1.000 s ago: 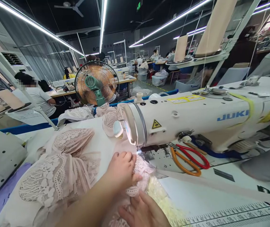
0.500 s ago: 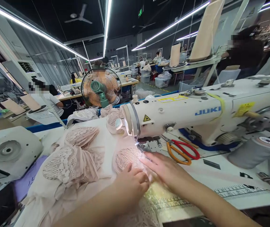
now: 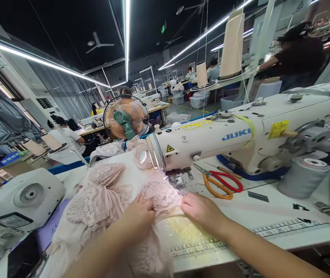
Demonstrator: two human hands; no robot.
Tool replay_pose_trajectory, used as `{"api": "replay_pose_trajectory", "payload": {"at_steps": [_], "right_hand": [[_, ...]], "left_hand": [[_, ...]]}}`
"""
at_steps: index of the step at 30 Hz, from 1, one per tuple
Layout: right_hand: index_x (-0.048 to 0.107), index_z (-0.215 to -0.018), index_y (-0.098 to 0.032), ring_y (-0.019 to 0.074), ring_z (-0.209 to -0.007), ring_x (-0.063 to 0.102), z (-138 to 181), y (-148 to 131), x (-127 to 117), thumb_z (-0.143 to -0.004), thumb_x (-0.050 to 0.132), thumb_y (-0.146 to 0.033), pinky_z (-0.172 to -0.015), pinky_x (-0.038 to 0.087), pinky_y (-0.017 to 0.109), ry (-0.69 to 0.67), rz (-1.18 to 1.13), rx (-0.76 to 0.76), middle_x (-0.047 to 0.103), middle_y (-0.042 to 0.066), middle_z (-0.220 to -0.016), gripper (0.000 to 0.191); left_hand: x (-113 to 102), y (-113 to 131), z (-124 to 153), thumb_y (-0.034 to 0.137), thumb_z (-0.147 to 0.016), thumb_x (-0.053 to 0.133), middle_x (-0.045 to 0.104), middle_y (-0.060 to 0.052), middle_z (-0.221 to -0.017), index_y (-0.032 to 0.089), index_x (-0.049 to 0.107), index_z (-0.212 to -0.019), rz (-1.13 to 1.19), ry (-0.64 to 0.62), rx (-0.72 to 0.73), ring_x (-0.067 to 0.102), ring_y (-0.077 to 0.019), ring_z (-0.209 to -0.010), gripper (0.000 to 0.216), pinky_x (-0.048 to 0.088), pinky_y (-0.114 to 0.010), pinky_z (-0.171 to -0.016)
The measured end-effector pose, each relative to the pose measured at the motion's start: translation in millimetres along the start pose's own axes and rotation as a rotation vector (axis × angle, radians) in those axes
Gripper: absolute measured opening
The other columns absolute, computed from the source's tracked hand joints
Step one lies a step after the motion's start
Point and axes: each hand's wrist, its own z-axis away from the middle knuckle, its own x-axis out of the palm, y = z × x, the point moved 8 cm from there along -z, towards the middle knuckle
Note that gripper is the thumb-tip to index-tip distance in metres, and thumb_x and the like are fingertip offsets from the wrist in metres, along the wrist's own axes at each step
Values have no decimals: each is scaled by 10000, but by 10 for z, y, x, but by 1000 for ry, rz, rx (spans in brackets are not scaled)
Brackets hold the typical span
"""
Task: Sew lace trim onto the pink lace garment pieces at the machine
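A pale pink lace bra (image 3: 161,195) lies under the needle end of a white sewing machine (image 3: 199,144). On its left side, my left hand (image 3: 140,216) is closed on the lace edge, fingers curled. My right hand (image 3: 201,210) pinches the opposite edge of the same bra, close to the presser foot (image 3: 176,183). Between my hands the lace is spread out, with its lower band towards me. To the left, a heap of similar lace bras (image 3: 88,204) lies partly under my left forearm.
Orange- and red-handled scissors (image 3: 218,187) lie right of the needle, beside a grey thread cone (image 3: 303,181). A printed ruler (image 3: 199,247) runs along the front edge. A phone (image 3: 24,255) rests at the left. Beyond the table stands a fan (image 3: 126,117); people sit at other machines.
My left hand has moved left, away from my right, onto the bra's left edge. My right hand has drawn back from flat near the needle to a pinch. The view has shifted slightly.
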Motion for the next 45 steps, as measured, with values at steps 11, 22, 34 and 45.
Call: {"api": "replay_pose_trajectory", "payload": {"at_steps": [11, 22, 34, 45], "right_hand": [[579, -685, -184, 171, -709, 519, 73, -31, -13, -903, 440, -97, -603, 396, 274, 21, -97, -89, 618, 18, -736, 272], [538, -696, -187, 176, -712, 480, 102, 31, 97, -922, 378, -119, -594, 364, 281, 49, -221, -76, 595, 14, -736, 286], [610, -822, -186, 233, -842, 493, 51, 179, 213, -877, 406, -117, -723, 414, 360, -22, -246, 70, 641, 45, -866, 223], [683, -1046, -173, 316, -966, 497, -12, 238, 119, -762, 457, -93, -811, 472, 474, 49, -133, 124, 585, 158, -1028, 371]], "left_hand": [[184, 497, -386, 281, -908, 398, 551, -128, -1261, 77, 515, -1208, 12, 286, 122, 491, -265, -1104, 381, 423, -392, -944], [231, 321, -391, 432, -910, 406, 513, -19, -1306, 253, 476, -1234, -23, 276, 193, 510, -218, -908, 376, 404, -358, -714], [218, 88, -551, 511, -872, 489, 551, -44, -1240, 249, 507, -1239, -64, 295, 273, 528, -206, -913, 451, 384, -347, -704], [189, -30, -669, 439, -901, 469, 590, -66, -1151, 185, 543, -1188, -56, 337, 332, 536, -209, -964, 391, 379, -355, -842]]}}
